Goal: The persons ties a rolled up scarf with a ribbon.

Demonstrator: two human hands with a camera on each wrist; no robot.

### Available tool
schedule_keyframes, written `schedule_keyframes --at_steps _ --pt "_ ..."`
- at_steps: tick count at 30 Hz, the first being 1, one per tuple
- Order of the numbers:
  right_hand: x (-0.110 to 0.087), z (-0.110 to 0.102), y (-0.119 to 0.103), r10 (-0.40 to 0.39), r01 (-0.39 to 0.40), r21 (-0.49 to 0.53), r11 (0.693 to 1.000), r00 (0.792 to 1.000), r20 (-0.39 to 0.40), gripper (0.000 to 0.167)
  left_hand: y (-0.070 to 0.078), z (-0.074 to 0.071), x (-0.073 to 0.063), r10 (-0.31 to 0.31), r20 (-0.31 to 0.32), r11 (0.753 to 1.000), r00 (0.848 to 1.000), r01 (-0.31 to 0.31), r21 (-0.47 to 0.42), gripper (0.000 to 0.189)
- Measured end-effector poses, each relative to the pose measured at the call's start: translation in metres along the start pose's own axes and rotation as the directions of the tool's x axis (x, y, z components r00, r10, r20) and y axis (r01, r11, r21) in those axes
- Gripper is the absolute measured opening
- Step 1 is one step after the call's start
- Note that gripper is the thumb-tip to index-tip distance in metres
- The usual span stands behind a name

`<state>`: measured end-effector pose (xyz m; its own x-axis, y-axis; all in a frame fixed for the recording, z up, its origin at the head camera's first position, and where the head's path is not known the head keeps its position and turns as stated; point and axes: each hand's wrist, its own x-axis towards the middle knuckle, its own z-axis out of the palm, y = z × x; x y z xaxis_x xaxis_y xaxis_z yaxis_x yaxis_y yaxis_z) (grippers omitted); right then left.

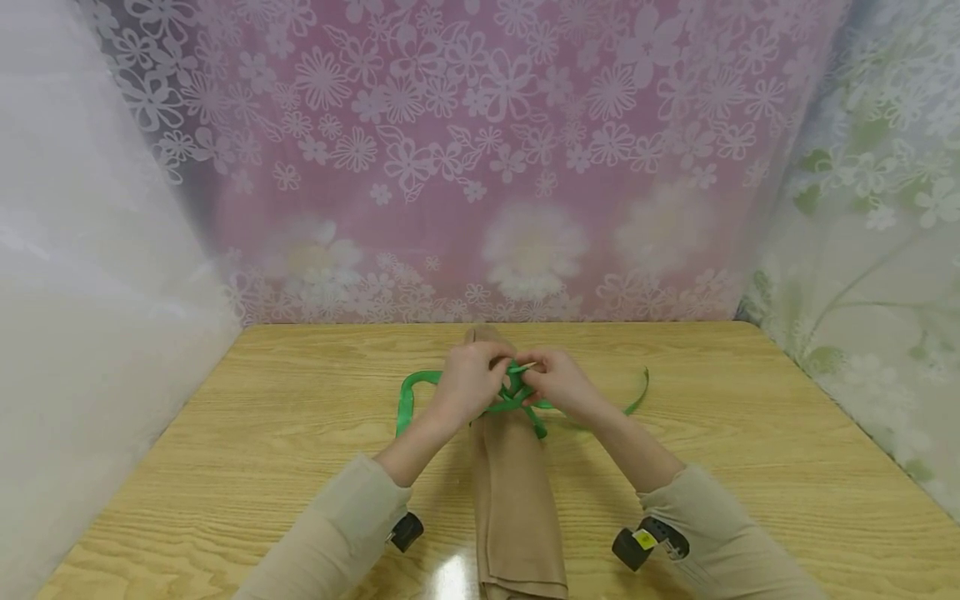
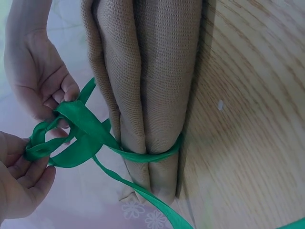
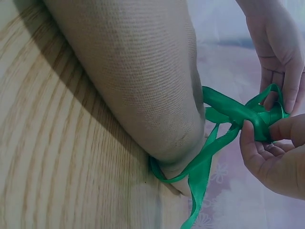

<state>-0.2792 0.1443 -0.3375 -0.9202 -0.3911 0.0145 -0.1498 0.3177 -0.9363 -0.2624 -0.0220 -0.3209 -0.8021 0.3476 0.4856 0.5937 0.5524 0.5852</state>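
A long brown roll of woven cloth (image 1: 517, 500) lies on the table, pointing away from me. Around it near the far end runs a green ribbon (image 1: 406, 404), its strands crossing in loose loops above the cloth. My left hand (image 1: 468, 379) pinches a loop of ribbon between thumb and fingers, seen closely as the left hand (image 2: 24, 176) in the left wrist view. Opposite it, my right hand (image 1: 564, 386) pinches another part of the ribbon; in the right wrist view the right hand (image 3: 281, 160) has thumb and forefinger on it.
One ribbon tail curls out over the wooden table (image 1: 712, 450) on the right, another bends to the left. A pink floral curtain (image 1: 465, 208) hangs behind the table, with a pale sheet (image 1: 97, 292) on the left and a leafy one (image 1: 877, 250) on the right.
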Motion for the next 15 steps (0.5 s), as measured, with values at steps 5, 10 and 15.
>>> schedule_keyframes --at_steps 5,10,15 --pt "-0.0008 0.0006 -0.0004 0.002 -0.002 -0.003 1.0 1.0 -0.009 0.038 0.0016 0.0023 0.0004 0.037 -0.017 0.999 0.999 -0.037 0.04 0.012" --pt "-0.0004 0.0005 0.0003 -0.014 0.013 0.014 1.0 1.0 0.01 0.035 0.0009 0.0036 0.0003 0.055 -0.02 0.997 0.998 -0.054 0.058 0.011" --pt "-0.0004 0.0006 0.0014 -0.034 0.033 0.022 0.999 0.999 0.041 0.026 -0.0012 0.0042 -0.0002 0.07 -0.013 0.996 0.997 -0.069 0.057 0.011"
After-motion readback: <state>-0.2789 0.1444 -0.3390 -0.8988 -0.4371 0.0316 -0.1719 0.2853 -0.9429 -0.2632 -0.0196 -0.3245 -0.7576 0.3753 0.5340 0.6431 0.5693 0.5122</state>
